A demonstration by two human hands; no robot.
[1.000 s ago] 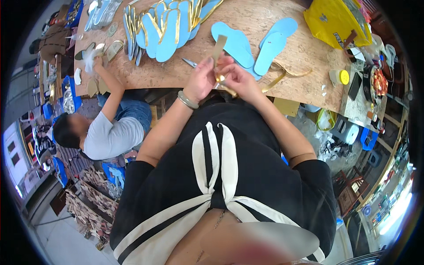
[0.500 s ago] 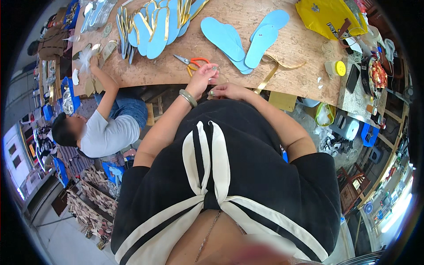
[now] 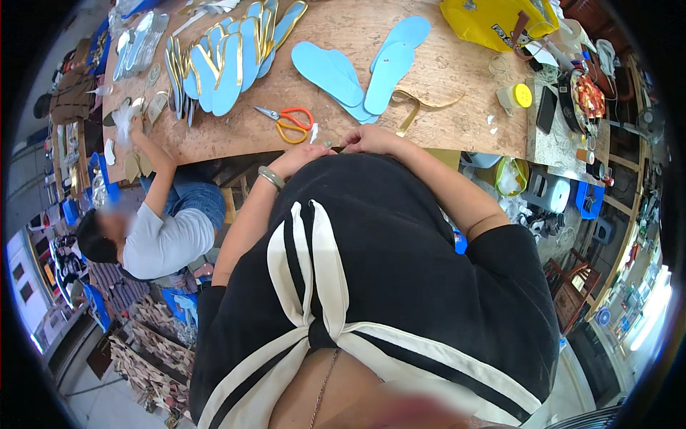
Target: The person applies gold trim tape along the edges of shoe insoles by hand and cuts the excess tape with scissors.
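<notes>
My left hand (image 3: 304, 155) and my right hand (image 3: 371, 140) meet at the table's near edge, right against my black shirt. The fingers of both are bent and pressed together. Whatever they pinch is too small and too hidden to make out. Just beyond the left hand lie scissors (image 3: 291, 123) with orange and yellow handles, and a small white scrap (image 3: 314, 133). A gold strip (image 3: 409, 123) curls over the table beside my right hand. Farther off rest overlapping light-blue flip-flop soles (image 3: 389, 75), without straps.
Blue flip-flops with gold straps (image 3: 227, 82) are heaped at the far left. A yellow bag (image 3: 493, 25), a yellow-lidded jar (image 3: 516, 97) and a phone (image 3: 547, 111) lie to the right. Another person (image 3: 168, 239) sits at the left, one arm on the table (image 3: 214, 136).
My left hand has come down to my right hand at the table edge, uncovering the scissors' handles. A white scrap now shows beside them. The whole view has shifted slightly.
</notes>
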